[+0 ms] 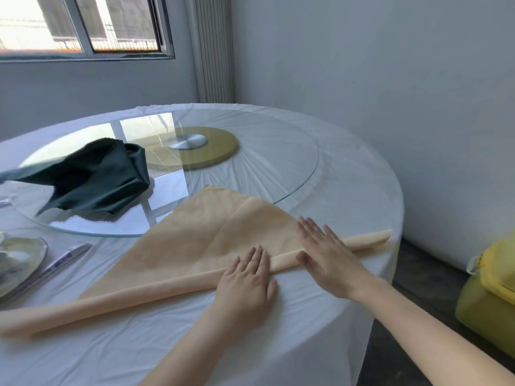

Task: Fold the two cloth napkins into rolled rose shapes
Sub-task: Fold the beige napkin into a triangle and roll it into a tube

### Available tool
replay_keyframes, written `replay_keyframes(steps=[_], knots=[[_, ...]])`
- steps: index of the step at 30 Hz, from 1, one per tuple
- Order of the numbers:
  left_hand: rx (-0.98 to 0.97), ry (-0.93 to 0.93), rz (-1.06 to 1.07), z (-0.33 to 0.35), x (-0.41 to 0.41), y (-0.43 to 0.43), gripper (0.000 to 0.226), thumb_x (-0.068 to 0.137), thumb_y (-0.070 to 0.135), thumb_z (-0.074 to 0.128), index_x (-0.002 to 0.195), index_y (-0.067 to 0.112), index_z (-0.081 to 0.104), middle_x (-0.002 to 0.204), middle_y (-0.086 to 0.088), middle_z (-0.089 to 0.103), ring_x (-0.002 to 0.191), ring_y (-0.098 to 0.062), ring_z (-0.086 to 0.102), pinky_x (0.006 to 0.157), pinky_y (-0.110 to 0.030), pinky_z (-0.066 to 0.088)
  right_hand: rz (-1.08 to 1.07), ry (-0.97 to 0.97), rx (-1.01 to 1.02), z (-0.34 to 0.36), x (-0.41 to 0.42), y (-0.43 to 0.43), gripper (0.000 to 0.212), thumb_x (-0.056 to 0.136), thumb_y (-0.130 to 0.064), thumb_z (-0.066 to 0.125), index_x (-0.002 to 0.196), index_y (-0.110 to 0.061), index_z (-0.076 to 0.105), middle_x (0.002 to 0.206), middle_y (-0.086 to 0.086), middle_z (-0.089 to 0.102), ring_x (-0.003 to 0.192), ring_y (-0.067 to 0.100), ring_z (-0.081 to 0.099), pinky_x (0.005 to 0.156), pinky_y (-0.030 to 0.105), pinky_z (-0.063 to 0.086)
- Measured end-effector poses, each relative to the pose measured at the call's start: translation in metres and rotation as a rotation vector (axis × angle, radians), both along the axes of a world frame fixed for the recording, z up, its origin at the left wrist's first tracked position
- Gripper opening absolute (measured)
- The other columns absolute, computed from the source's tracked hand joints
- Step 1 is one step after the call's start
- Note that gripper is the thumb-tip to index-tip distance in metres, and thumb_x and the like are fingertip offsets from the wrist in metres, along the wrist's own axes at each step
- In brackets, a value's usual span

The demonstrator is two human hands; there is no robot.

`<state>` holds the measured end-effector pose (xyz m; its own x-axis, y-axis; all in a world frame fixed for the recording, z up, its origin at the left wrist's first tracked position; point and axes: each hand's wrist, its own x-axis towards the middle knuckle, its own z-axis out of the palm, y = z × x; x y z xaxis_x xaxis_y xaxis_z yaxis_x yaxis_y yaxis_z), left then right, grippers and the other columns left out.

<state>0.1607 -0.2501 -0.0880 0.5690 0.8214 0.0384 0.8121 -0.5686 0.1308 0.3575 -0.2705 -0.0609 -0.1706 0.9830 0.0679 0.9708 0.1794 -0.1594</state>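
Observation:
A peach cloth napkin (195, 240) lies on the white tablecloth, folded to a triangle with its point reaching the glass turntable. Its long near edge is rolled into a tube that runs from the lower left to the table's right edge. My left hand (248, 282) rests flat on the roll near its middle, fingers spread. My right hand (323, 246) lies flat across the roll just to the right, palm down, fingers apart. A dark green napkin (94, 179) sits crumpled on the glass turntable at the left, away from both hands.
The round glass turntable (278, 168) has a gold base disc (217, 149) at its centre. A glass plate (19, 260) and wrapped chopsticks (58, 263) lie at the left edge. A yellow bin (490, 296) stands on the floor at the right, below the table edge.

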Motion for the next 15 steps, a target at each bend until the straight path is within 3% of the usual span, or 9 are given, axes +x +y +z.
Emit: replay_keyframes(steps=[3, 6, 11, 15], knots=[[-0.002, -0.013, -0.006, -0.003, 0.0, -0.001, 0.094, 0.068, 0.053, -0.015, 0.15, 0.012, 0.002, 0.159, -0.005, -0.001, 0.145, -0.014, -0.006, 0.114, -0.028, -0.008, 0.072, 0.13, -0.034, -0.004, -0.037, 0.007, 0.121, 0.056, -0.082, -0.028, 0.148, -0.009, 0.0, 0.157, 0.002, -0.005, 0.138, 0.0, -0.014, 0.114, 0.019, -0.008], [-0.045, -0.051, -0.012, -0.003, 0.0, 0.0, 0.093, 0.069, 0.054, -0.012, 0.151, 0.012, 0.002, 0.159, -0.008, 0.001, 0.146, -0.017, -0.005, 0.112, -0.027, -0.009, 0.029, 0.271, -0.102, -0.006, -0.052, 0.017, 0.133, 0.047, -0.089, -0.025, 0.148, -0.007, 0.003, 0.158, 0.002, -0.001, 0.135, -0.003, -0.01, 0.109, 0.013, -0.008], [-0.02, -0.077, -0.066, 0.002, -0.026, -0.01, 0.09, 0.08, 0.063, -0.013, 0.15, 0.011, 0.008, 0.158, -0.01, 0.006, 0.146, -0.023, 0.003, 0.114, -0.035, -0.01, -0.012, 0.035, -0.106, -0.02, -0.062, 0.02, 0.141, 0.034, -0.079, -0.044, 0.149, -0.009, 0.0, 0.158, 0.003, -0.004, 0.144, 0.01, -0.009, 0.115, 0.025, -0.006], [-0.004, 0.024, 0.012, 0.008, -0.066, -0.028, 0.108, 0.061, 0.07, -0.02, 0.15, 0.014, 0.0, 0.158, -0.004, -0.004, 0.146, -0.022, -0.007, 0.11, -0.036, -0.017, -0.056, -0.002, -0.062, -0.023, -0.065, 0.019, 0.141, 0.034, -0.076, -0.046, 0.149, -0.01, 0.0, 0.158, 0.003, -0.004, 0.144, 0.011, -0.008, 0.115, 0.027, -0.006]])
